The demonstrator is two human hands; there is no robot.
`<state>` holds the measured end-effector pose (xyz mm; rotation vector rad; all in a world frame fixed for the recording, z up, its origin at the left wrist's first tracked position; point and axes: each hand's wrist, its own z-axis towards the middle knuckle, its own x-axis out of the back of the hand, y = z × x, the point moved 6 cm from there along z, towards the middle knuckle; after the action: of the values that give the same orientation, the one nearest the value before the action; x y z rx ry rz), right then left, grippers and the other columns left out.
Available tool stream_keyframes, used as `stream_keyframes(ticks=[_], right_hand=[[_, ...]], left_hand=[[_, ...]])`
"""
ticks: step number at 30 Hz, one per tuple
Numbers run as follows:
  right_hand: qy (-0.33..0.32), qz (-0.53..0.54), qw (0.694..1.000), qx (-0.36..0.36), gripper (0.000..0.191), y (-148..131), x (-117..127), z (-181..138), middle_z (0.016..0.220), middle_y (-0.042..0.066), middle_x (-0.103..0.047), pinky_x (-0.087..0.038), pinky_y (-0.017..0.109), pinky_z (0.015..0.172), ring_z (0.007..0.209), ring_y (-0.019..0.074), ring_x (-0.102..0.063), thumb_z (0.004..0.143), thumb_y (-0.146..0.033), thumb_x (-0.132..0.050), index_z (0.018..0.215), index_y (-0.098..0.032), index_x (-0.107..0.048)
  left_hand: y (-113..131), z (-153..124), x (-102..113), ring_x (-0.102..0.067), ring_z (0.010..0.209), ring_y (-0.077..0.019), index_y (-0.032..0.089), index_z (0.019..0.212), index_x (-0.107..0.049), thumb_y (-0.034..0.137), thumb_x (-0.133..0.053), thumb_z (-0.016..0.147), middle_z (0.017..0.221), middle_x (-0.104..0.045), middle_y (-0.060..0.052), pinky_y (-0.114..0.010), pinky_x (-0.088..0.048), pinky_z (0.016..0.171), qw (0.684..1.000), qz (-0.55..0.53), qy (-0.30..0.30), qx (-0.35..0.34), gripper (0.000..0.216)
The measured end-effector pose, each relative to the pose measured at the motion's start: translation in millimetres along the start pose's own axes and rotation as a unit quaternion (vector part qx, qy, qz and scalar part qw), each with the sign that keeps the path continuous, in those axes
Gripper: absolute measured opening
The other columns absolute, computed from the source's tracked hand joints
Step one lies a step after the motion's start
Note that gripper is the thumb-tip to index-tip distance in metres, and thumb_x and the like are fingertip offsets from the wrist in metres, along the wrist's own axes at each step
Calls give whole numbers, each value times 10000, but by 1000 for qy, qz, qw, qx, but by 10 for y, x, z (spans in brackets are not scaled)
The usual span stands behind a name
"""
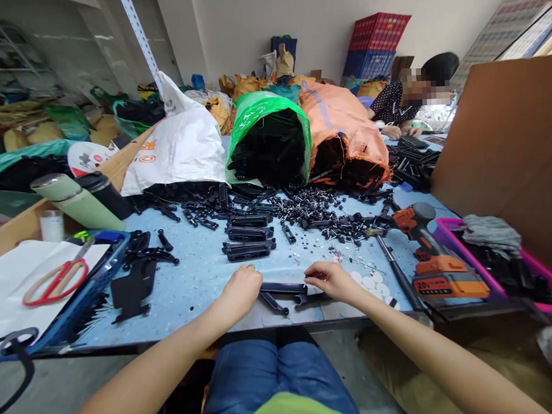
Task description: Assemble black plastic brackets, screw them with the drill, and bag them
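My left hand [243, 289] is closed on the left end of a long black plastic bar [284, 288] at the table's front edge. Over the bar's right end, my right hand [331, 280] has thumb and fingertips pinched together. A small pale pin or screw seems to show under those fingertips, too small to be sure. Just below the bar lie a shorter black arm-like part [275, 303] and another black part with a forked end [310, 299]. Beyond my hands, several finished-looking black bars [248, 250] are stacked in a row.
Loose black parts and screws [317, 208] spread before a green bag [266, 100] and an orange sack [340, 112]. On the right are a hammer [400, 275], a cordless drill [448, 276] and a pink basket [489, 271]. Scissors [57, 280] lie left. A co-worker [397, 101] sits back right.
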<state>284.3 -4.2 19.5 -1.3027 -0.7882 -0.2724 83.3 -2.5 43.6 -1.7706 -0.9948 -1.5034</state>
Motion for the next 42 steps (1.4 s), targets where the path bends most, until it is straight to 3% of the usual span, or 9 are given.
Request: stream_keyframes(ticks=[6,12,18,21,31,35,37,40,42], right_hand=[[-11,-115,991,62,168,-82,-150,-95,896,48,-659,-485,277,711,787,166,-619,861,-289,-503,954,-205,-615],[21,-163,978,130,239,-132,-211,-217,1038,63,-642,-491,297,795,925,174,-612,921,-284,-397,1055,-228,-587],[55,-153,974,160,272,-118,-218,-308,1101,72,-621,-507,309,831,977,170,-600,914,-246,-412,1141,-220,-560],[69,-154,970,175,309,-111,-232,-352,1147,87,-596,-499,317,862,1019,174,-582,905,-238,-433,1196,-206,-532],[29,-144,974,174,479,111,-286,-464,1194,97,-560,-481,322,870,1061,184,-547,897,-270,-461,1363,-233,-356],[26,-152,973,174,540,272,-380,-490,985,92,-629,-491,329,765,896,195,-580,874,-336,-513,1370,-209,-341],[36,-166,972,164,537,330,-430,-493,879,77,-632,-479,329,714,814,195,-569,873,-342,-513,1364,-199,-349],[47,-180,969,163,484,370,-453,-477,864,73,-625,-458,322,698,795,189,-551,883,-327,-497,1339,-204,-388],[22,-184,964,189,465,371,-450,-452,888,74,-621,-452,314,705,812,184,-546,881,-337,-500,1321,-212,-415]], left_hand=[[-65,73,-138,-591,760,-215,126,731,-628,87,-460,819,792,-616,-101,-309,-447,709,997,-73,39,0,194],[-9,-121,-293,-577,794,-174,103,1031,-566,122,-365,905,803,-612,-80,-298,-475,757,961,-116,239,-76,238],[-20,-252,-323,-583,742,-165,109,1045,-555,127,-377,904,737,-603,-64,-293,-513,679,923,-139,342,-105,228],[-36,-260,-318,-588,745,-166,125,1022,-565,135,-389,903,745,-613,-62,-300,-524,677,913,-148,367,-100,213],[-47,-276,-334,-601,808,-163,133,1045,-562,141,-380,908,812,-642,-74,-297,-513,716,917,-142,358,-106,229],[185,-221,-175,-532,1041,-244,138,1130,-525,248,-427,897,1080,-605,-134,-447,-411,902,931,-88,348,-64,275],[416,-102,-162,-462,1132,-282,134,1195,-478,372,-488,859,1184,-548,-149,-493,-329,968,947,-83,297,-87,412],[673,132,-308,-509,1017,-277,118,1084,-532,538,-547,766,1044,-590,-135,-439,-382,905,968,-118,185,-119,526],[719,244,-422,-520,948,-269,118,1003,-551,589,-571,717,969,-592,-122,-407,-409,852,972,-136,150,-117,551]])
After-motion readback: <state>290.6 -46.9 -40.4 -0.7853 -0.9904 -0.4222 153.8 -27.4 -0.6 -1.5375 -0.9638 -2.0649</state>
